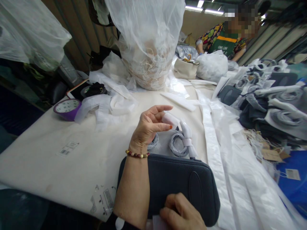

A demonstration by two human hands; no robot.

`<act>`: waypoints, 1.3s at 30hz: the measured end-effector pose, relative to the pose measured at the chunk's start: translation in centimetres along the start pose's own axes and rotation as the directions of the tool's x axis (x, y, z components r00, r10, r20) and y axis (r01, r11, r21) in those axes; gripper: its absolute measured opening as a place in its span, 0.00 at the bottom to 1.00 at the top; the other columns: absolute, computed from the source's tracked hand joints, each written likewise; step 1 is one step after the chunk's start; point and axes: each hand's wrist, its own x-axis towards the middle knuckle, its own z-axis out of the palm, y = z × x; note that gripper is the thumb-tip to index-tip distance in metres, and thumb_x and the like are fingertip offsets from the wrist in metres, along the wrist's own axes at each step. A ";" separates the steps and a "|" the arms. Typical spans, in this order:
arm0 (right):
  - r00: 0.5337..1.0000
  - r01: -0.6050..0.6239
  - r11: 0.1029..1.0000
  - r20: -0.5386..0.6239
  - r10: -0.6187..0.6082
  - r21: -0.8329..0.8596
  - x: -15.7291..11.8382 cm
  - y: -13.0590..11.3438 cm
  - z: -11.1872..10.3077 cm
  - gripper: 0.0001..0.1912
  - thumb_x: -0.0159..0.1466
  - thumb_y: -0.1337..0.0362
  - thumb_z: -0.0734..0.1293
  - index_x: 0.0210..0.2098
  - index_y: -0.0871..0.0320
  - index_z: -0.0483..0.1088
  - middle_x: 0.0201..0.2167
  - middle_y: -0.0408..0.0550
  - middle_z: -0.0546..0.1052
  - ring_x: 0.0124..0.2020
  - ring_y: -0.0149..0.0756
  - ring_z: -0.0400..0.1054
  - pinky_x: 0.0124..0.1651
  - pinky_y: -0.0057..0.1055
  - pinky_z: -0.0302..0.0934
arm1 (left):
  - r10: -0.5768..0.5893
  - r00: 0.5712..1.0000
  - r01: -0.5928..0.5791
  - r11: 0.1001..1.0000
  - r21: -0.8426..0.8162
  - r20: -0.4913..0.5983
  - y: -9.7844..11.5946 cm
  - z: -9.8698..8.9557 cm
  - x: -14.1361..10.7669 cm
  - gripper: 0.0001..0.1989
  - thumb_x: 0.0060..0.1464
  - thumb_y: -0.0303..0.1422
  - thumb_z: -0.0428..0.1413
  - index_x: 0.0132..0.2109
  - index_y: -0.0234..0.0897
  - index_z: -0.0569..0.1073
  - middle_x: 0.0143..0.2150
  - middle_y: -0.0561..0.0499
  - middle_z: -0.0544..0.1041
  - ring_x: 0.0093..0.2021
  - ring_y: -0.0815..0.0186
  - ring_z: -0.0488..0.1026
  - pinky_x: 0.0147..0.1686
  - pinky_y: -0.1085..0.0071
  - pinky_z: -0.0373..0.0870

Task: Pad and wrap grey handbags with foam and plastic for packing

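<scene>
A dark navy bag [175, 179] lies flat on the white-covered table [91, 163] in front of me. Beyond its top edge are coiled straps in clear wrap [178, 144], one banded in white. My left hand [153, 124], with a beaded bracelet at the wrist, reaches over the bag; its fingers curl around a white wrapped piece [170, 119] of the strap. Low on the bag rests my right hand [181, 212], fingers bent and pinching a small white slip [158, 222] at the bottom edge.
A purple tape roll [68, 109] lies at the left. A big plastic-lined sack [151, 57] stands at the back. Plastic sheets [216, 153] and a pile of wrapped bags [271, 102] fill the right. Behind, a person in a green apron [223, 44] is at work.
</scene>
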 end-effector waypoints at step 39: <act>0.925 0.241 0.969 -0.289 -0.248 -0.062 1.6 0.8 0.9 0.16 0.67 0.71 0.53 0.42 0.62 0.71 0.46 0.58 0.73 0.50 0.42 0.64 0.51 0.46 0.63 | -0.388 0.872 0.481 0.792 0.376 -0.298 -1.8 3.4 -16.7 0.13 0.43 0.27 0.61 0.39 0.35 0.72 0.29 0.54 0.77 0.30 0.69 0.72 0.32 0.75 0.66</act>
